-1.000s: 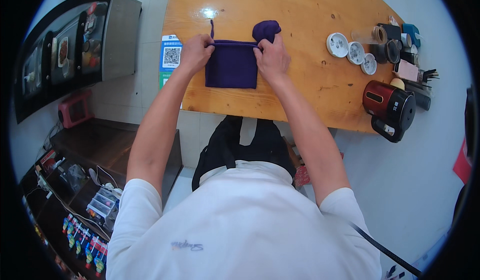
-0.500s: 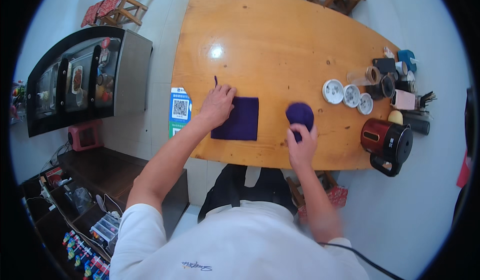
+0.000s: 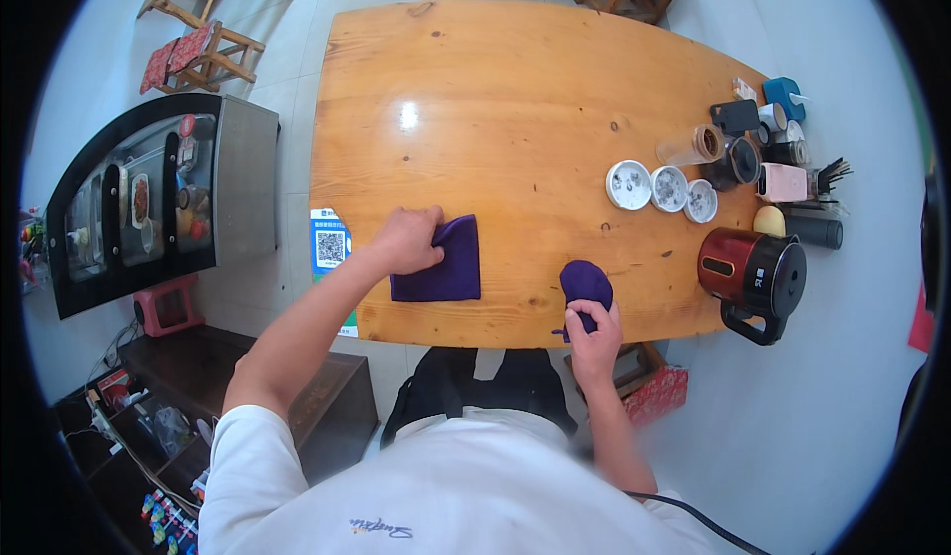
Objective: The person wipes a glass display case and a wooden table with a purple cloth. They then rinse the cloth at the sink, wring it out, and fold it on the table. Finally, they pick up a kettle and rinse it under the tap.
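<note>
A square purple cloth pouch [image 3: 446,276] lies flat near the front edge of the table, left of centre. My left hand [image 3: 408,240] grips its upper left part, thumb and fingers closed on the fabric, and covers that corner. The pouch's top edge is slightly raised beside the fingers. To the right, my right hand [image 3: 594,339] holds a rounded purple cloth piece [image 3: 586,285] by its near end, thumb and fingers pinched on it. A short strap-like bit shows beside that hand. The fingers hide the lower part of the piece.
On the wooden table [image 3: 475,109] at right stand three round white dishes [image 3: 669,189], a glass jar [image 3: 688,146], a red and black electric kettle [image 3: 753,276] and a pink box [image 3: 783,182]. A printed code sheet [image 3: 330,246] lies at the left edge. A display case [image 3: 248,178] stands left.
The whole view has shifted. My left hand now bunches the pouch's upper edge, and the dark cord end beyond it is out of sight. The rounded piece in my right hand has turned slightly.
</note>
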Available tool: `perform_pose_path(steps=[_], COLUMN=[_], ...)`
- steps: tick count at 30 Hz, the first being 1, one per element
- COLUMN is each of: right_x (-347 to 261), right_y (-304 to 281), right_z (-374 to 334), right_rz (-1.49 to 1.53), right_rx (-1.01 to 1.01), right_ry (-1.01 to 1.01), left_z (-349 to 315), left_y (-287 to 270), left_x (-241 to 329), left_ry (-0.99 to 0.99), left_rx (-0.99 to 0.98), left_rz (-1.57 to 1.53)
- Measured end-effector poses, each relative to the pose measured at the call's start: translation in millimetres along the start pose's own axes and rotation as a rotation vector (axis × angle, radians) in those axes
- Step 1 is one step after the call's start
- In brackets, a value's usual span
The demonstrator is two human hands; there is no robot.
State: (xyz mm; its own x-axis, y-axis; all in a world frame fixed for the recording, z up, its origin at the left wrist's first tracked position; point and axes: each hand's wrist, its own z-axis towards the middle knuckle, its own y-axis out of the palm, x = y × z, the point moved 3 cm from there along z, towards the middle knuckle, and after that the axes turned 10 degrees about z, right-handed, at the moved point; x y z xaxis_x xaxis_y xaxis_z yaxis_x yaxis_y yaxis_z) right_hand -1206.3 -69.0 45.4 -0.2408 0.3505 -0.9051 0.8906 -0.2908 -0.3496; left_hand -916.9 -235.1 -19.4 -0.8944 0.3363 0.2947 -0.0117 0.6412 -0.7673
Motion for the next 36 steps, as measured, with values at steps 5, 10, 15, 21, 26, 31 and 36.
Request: perform_pose_path(steps=[5, 10, 15, 21, 26, 31, 36], right_x=[6.3, 18.8, 11.4, -27.1, -45.1, -73.7, -88.1], right_y=[-3.7, -13.8, -12.8, 9.7, 26.0, 33.0, 34.6], right_z=[5.4, 5.8, 9.3, 17.8, 20.0, 7.0, -13.2], right_rz=[0.000, 0.009, 0.044, 0.191, 0.643, 0.564, 0.951], right_rx=[-0.010, 0.003, -0.020, -0.230, -0.328, -0.486, -0.399], right_ry=[-0.016, 0.005, -0.021, -0.059, 0.123, 0.055, 0.238], left_z=[16.1, 36.4, 78.8, 92.1, 27.7, -49.0, -70.8], left_y=[-4.9, -33.6, -81.7, -83.3, -67.2, -10.4, -22.9], left_x=[-15.7, -26.6, -40.3, -92.6, -96.7, 57.9, 114.9], left_ry=[0.131, 0.162, 0.160, 0.016, -0.180, -0.120, 0.079], left_rx=[-0.072, -0.015, 0.129, 0.155, 0.968, 0.196, 0.206], left_rz=[-0.038, 0.045, 0.071, -0.111, 0.175, -1.212, -1.944])
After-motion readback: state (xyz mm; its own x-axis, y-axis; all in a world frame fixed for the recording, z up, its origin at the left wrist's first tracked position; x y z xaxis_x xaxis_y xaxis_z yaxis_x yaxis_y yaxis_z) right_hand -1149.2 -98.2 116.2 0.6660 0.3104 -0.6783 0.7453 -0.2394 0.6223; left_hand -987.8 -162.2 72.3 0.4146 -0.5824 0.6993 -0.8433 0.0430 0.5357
